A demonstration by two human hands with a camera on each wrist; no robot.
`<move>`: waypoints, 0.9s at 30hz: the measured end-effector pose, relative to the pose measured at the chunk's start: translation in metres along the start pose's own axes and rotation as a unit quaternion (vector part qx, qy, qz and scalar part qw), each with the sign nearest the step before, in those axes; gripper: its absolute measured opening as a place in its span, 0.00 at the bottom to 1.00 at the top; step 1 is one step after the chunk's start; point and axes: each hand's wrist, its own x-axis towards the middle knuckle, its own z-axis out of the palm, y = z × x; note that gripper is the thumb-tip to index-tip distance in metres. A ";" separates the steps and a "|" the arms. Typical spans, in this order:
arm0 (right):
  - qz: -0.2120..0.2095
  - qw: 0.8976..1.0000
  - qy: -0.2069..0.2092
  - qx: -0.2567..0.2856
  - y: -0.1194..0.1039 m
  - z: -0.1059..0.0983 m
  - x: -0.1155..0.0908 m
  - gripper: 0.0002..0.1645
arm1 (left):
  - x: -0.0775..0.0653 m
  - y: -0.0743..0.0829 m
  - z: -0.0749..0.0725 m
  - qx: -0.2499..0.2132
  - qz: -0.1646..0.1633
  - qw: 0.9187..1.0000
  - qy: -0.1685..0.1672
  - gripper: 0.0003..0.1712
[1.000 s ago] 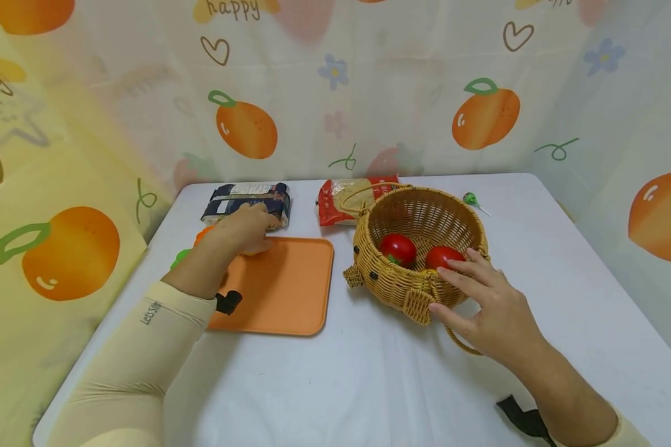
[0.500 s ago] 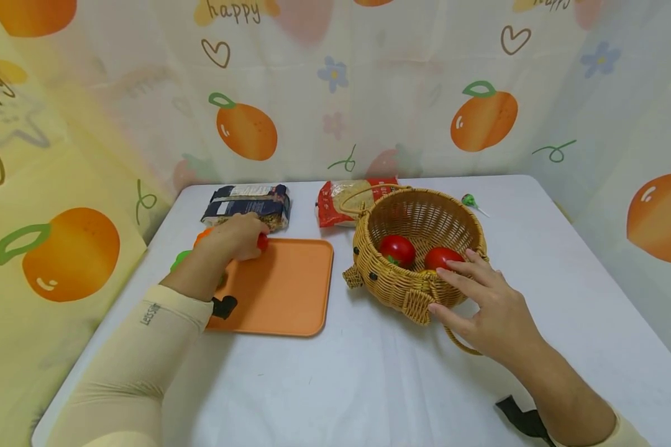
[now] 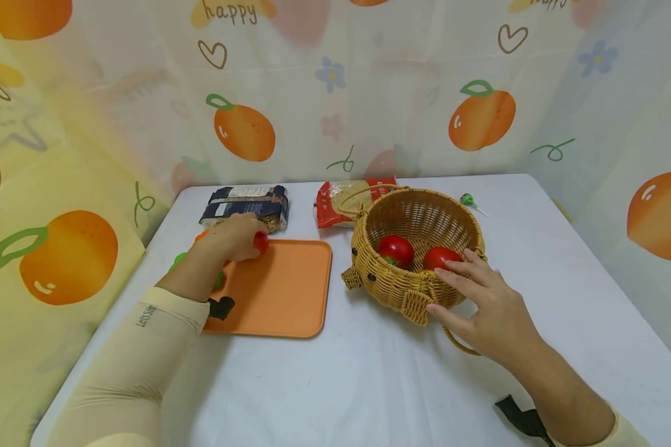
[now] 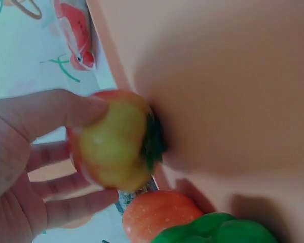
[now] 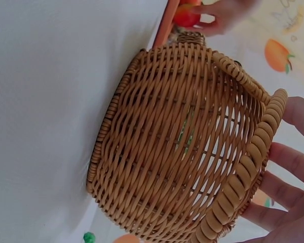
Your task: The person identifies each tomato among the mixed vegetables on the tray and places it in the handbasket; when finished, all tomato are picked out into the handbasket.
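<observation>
My left hand [image 3: 232, 239] is over the far left part of the orange tray [image 3: 291, 298]. Thumb and fingers pinch a tomato [image 4: 114, 144], red and yellow with a green leafy top, low over the tray in the left wrist view. An orange pumpkin-like piece [image 4: 159, 215] and a green pepper-like piece [image 4: 218, 230] lie beside it. On the right, my other hand [image 3: 494, 310] touches the rim of a wicker basket [image 3: 391, 292], fingers spread and loosely extended. Inside the basket are a tomato [image 3: 396, 251] and another red fruit [image 3: 440, 257], partly behind the fingertips.
A dark blue food packet [image 3: 246, 203] lies behind the tray at the back left. Farther right, a red and clear packet [image 3: 330, 205] sits partly behind the basket. A green lollipop [image 3: 467, 200] lies at the back right. The basket's loop handle [image 5: 243, 174] hangs outward.
My left hand has drawn slightly nearer from the tray's far edge, its fingers closing round the tomato, which shows red beside them. The right hand and basket hold still.
</observation>
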 end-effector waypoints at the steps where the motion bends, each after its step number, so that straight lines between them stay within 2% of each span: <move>1: -0.001 1.000 0.000 0.000 0.000 0.000 0.000 0.41 | 0.000 0.001 0.000 -0.009 0.006 1.000 0.006 0.22; 7: 0.000 1.000 0.001 0.002 -0.001 -0.001 0.001 0.43 | -0.001 0.010 -0.005 -0.076 0.036 0.996 0.041 0.24; 9: 0.001 1.000 -0.001 0.002 -0.001 -0.001 0.001 0.41 | 0.000 0.014 -0.009 -0.091 0.048 0.993 0.055 0.24; 14: 0.000 1.000 0.001 0.002 -0.001 0.000 0.001 0.42 | -0.002 0.031 -0.024 -0.125 0.074 0.985 0.090 0.26; 16: -0.001 1.000 0.002 0.002 -0.001 0.000 0.001 0.45 | -0.004 0.040 -0.031 -0.140 0.083 0.981 0.106 0.26; 23: -0.002 1.000 0.003 0.003 -0.001 0.000 0.002 0.44 | -0.012 0.081 -0.057 -0.159 0.123 0.967 0.155 0.28; 27: -0.002 1.000 0.004 0.003 -0.001 0.000 0.002 0.45 | -0.012 0.105 -0.067 -0.165 0.166 0.953 0.191 0.28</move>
